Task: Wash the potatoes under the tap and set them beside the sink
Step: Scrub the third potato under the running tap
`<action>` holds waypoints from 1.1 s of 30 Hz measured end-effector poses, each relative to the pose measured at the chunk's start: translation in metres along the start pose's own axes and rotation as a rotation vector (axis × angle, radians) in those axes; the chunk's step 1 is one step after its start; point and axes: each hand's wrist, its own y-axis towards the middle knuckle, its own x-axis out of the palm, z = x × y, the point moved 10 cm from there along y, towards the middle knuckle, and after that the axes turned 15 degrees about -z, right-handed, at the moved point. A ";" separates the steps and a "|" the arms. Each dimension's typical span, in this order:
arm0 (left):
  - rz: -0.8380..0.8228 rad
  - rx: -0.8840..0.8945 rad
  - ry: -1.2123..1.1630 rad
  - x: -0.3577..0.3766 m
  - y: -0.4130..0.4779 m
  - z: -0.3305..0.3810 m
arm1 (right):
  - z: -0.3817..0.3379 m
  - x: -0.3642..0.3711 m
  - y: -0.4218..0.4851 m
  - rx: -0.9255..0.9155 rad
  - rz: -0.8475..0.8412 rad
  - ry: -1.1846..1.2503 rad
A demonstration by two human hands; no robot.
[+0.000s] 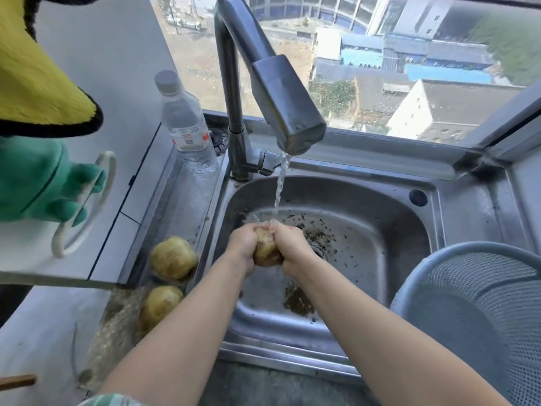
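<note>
A brown potato [265, 249] is held over the steel sink [389, 230], right under the stream of water falling from the tap [288, 112]. My left hand [244, 244] grips its left side and my right hand [292, 244] wraps its right side and top. Two more potatoes lie on the wet ledge left of the sink: one further back [173, 257], one nearer [159, 306]. Bits of dirt speckle the sink floor around the drain.
A clear plastic water bottle [187, 124] stands left of the tap base. A blue-grey mesh colander [480, 312] sits on the sink's right edge. Green and yellow plush fabric [38, 177] hangs at the left by a white handle. A window is behind the sink.
</note>
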 end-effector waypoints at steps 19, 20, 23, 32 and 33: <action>-0.057 0.144 0.290 0.019 0.007 0.035 | -0.017 -0.007 0.000 0.016 0.032 0.056; -0.043 0.134 0.272 0.013 0.010 0.036 | -0.017 -0.004 0.000 0.017 0.018 0.062; -0.053 0.249 0.314 0.028 -0.005 0.038 | -0.021 -0.008 0.001 0.013 0.034 0.138; -0.053 0.048 -0.001 0.008 -0.007 0.015 | -0.007 0.002 0.000 0.015 -0.039 0.222; -0.089 0.029 -0.063 0.015 -0.011 0.008 | -0.010 0.000 -0.003 -0.012 -0.022 0.255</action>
